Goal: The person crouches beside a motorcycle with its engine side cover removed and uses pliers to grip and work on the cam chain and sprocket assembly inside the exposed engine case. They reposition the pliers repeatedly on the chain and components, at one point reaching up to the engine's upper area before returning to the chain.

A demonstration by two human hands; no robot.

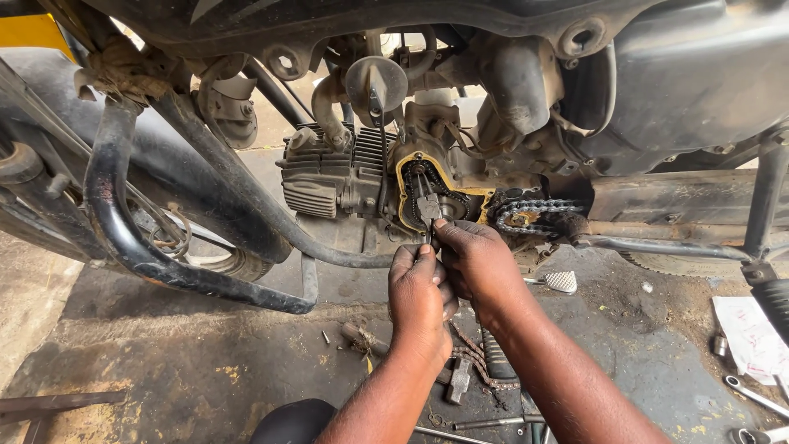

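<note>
Overhead, a motorcycle (657,74) fills the top of the view, its dark frame and underside hanging over a grimy concrete floor (205,353). A curved black crash guard (123,238) sweeps down on the left side, and beside it sits the finned engine cylinder (325,177). To the right of the fins, the engine case (448,177) stands open, ringed by a yellowish gasket edge, with small gears showing inside. Further right, a drive chain (534,210) wraps a sprocket.

Both hands meet just below the open case. The left hand (419,304) is closed around the lower handles of a pair of pliers (427,205), and the right hand (477,263) grips them just above, its thumb pressed near the pivot. The two hands touch each other, clamped together on the tool. The pliers' tips reach up into the open case among the gears; what they pinch is too small to tell.

On the floor beneath the forearms lies a loose chain (472,358), beside a small hammer (459,380). A spanner (752,395) and white paper (752,337) lie at the far right.
</note>
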